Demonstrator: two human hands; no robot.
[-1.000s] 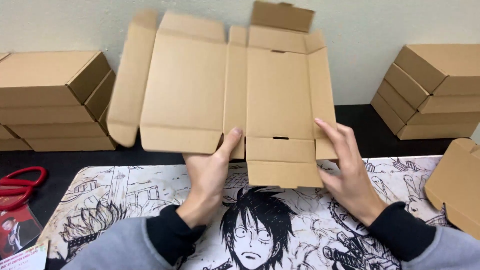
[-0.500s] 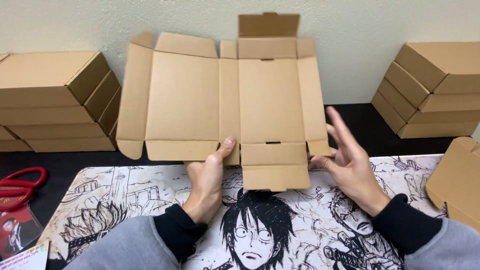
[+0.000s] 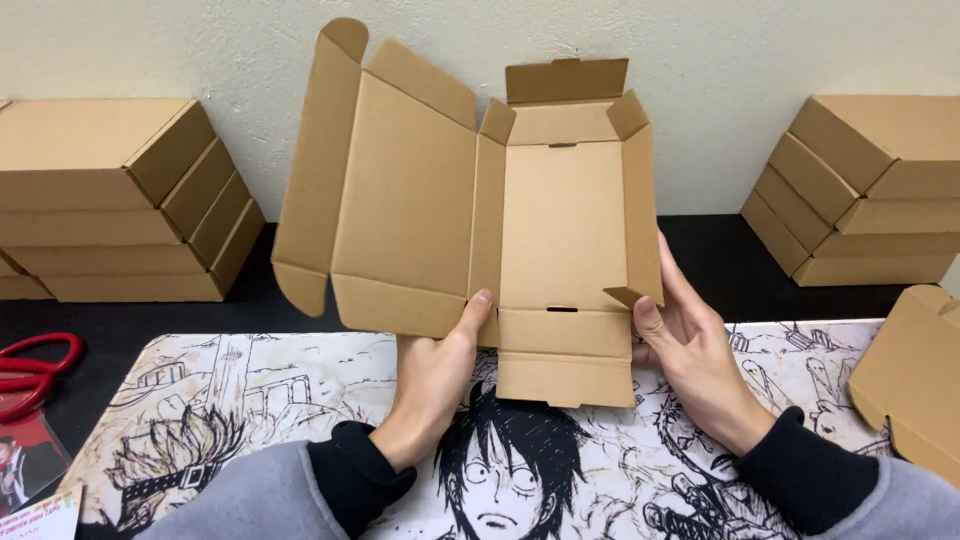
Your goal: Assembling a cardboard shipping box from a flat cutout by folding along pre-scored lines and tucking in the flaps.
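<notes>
I hold an unfolded brown cardboard box blank [image 3: 560, 225] upright above a desk mat printed with black-and-white cartoon drawings [image 3: 300, 390]. My left hand [image 3: 435, 375] grips its lower edge near the middle, thumb on the front. My right hand [image 3: 690, 345] holds the right side panel, which is bent inward along its crease. The wide lid panel and its flap stick out to the left. A small tab stands up at the top.
Folded cardboard boxes are stacked at the left [image 3: 110, 200] and at the right [image 3: 865, 190] against the wall. Another brown cardboard piece [image 3: 915, 380] lies at the right edge. Red scissors [image 3: 35, 365] rest on the black table at the left.
The box blank has been tilted and turned slightly; its right side panel and top corners are now folded inward. My right hand has shifted from the flat front to the folded side.
</notes>
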